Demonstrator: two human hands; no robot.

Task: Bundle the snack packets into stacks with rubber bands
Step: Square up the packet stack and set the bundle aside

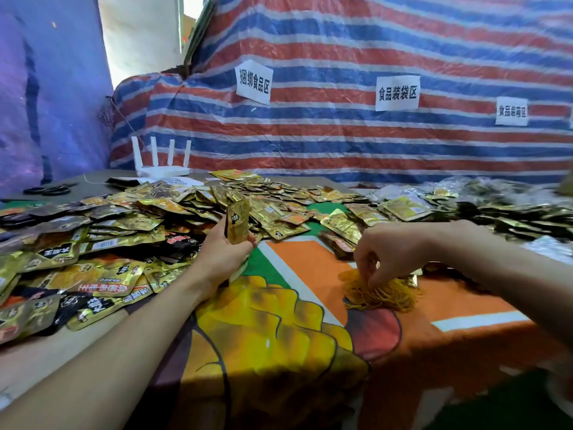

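Observation:
My left hand (221, 256) grips a small upright stack of gold snack packets (238, 220) near the middle of the table. To its right, my right hand (389, 256) reaches down with curled fingers into a heap of yellow rubber bands (383, 294) and pinches at some of them. Loose gold and black snack packets (102, 243) lie in a broad pile across the left and back of the table.
An orange, green and yellow printed cloth (294, 330) covers the table in front of me. More packets in clear bags (502, 206) lie at the back right. A white router (161, 164) and black scissors (49, 189) sit at the back left. A striped tarp (372, 57) hangs behind.

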